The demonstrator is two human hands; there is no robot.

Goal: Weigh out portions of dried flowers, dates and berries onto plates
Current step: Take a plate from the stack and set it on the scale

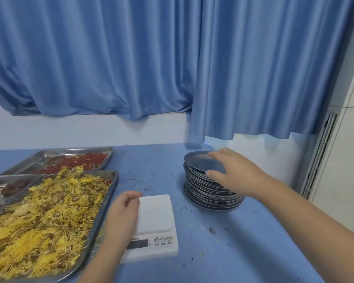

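A tall stack of metal plates [208,193] stands at the right of the blue table. My right hand [233,172] grips the top plate [198,161], thumb on its near rim and fingers over its far rim; that plate sits tilted on the stack. A white kitchen scale [155,225] lies in the middle, its display dark. My left hand [123,211] holds the scale's left edge. A big steel tray of yellow dried flowers [49,217] fills the left. Behind it are a tray of red berries [74,160] and a tray of dark dates [10,186].
Blue curtains hang behind the blue table [243,242], with a white wall below them. Crumbs and flower bits are scattered over the cloth. A white cabinet with a vent [323,152] stands at the right, past the table's edge.
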